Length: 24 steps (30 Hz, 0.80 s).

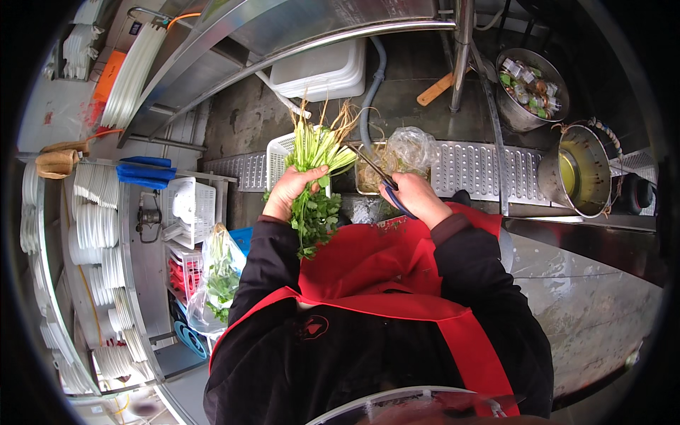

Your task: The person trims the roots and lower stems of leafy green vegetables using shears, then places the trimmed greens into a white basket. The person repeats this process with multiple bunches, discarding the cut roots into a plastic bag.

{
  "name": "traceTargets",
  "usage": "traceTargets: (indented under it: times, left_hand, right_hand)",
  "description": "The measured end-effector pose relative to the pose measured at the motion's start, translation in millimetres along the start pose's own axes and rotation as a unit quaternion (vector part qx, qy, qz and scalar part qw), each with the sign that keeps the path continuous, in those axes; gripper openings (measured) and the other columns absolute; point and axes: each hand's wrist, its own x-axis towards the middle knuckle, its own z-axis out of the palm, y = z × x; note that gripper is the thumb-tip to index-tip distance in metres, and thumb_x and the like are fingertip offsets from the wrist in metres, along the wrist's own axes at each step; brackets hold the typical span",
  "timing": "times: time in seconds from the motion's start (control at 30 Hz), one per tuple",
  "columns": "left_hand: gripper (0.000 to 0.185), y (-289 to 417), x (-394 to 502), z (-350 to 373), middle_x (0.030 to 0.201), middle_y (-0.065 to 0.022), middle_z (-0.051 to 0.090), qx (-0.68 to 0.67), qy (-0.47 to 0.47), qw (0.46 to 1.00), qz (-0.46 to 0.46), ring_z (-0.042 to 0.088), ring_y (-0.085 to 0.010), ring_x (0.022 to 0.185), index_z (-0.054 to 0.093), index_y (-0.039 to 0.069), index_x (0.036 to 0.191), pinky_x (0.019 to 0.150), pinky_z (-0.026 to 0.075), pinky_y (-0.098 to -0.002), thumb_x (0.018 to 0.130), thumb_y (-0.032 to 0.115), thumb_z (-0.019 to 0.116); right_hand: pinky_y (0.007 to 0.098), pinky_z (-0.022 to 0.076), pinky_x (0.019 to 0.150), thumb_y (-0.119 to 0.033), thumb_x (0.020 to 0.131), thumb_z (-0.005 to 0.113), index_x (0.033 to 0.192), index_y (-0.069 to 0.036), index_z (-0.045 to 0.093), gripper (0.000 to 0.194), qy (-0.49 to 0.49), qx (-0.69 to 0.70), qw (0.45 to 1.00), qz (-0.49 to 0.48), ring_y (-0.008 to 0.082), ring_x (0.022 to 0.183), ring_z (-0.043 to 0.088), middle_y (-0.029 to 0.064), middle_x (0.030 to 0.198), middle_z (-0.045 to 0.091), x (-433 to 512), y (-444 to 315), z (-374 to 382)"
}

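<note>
A bunch of leafy green herbs with pale stems (319, 151) is gripped in my left hand (297, 186), its brown roots pointing away from me and its leaves hanging toward my lap. My right hand (414, 195) holds a pair of scissors with dark blue handles (390, 186); the blades point toward the stems, just right of them. Beneath the bunch stands a white plastic basket (277, 154), partly hidden. To its right, a metal tray (366, 187) holds root trimmings, with a crumpled clear plastic bag (411, 147) at its far right side.
Perforated metal grating (470, 172) runs across the floor. White plastic tubs (319, 71) and a grey hose (378, 77) lie beyond. Two metal pots (531, 90) stand at right, one with yellowish liquid. At left are a bag of greens (219, 271) and racks of white plates (98, 226).
</note>
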Motion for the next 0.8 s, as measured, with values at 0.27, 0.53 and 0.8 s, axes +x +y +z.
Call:
traceTargets:
  times: [0.27,0.53,0.8]
  left_hand:
    - [0.023,-14.1,12.0,5.2,0.073,-0.0008,0.064,0.050,0.046,0.997,0.022,0.051,-0.0082,0.055,0.067,0.003,0.091,0.052,0.040,-0.0235,0.079,0.020,0.077]
    - [0.026,-22.5,14.8,16.6,0.072,-0.0005,0.063,0.069,0.046,0.996,0.032,0.051,-0.0089,0.054,0.066,0.002,0.090,0.052,0.042,-0.0249,0.081,0.025,0.075]
    - [0.027,-28.2,17.0,24.4,0.069,0.0005,0.063,0.114,0.091,0.988,0.053,0.050,-0.0074,0.053,0.067,0.003,0.090,0.051,0.041,-0.0244,0.082,0.028,0.074]
  right_hand:
    - [0.0464,0.0459,0.070,-0.048,0.086,0.057,0.078,0.000,0.058,0.048,-0.037,0.026,0.999,0.012,0.0407,0.079,0.061,0.0219,0.077,0.062,-0.4,0.5,2.1]
    - [0.0465,0.0457,0.072,-0.049,0.086,0.054,0.082,-0.001,0.059,0.049,-0.062,0.016,0.998,0.027,0.0408,0.081,0.061,0.0215,0.079,0.063,-2.3,-0.1,-0.8]
    - [0.0465,0.0462,0.077,-0.048,0.086,0.052,0.087,0.000,0.059,0.049,-0.035,-0.046,0.997,0.041,0.0402,0.089,0.060,0.0220,0.089,0.064,-3.5,0.1,3.2]
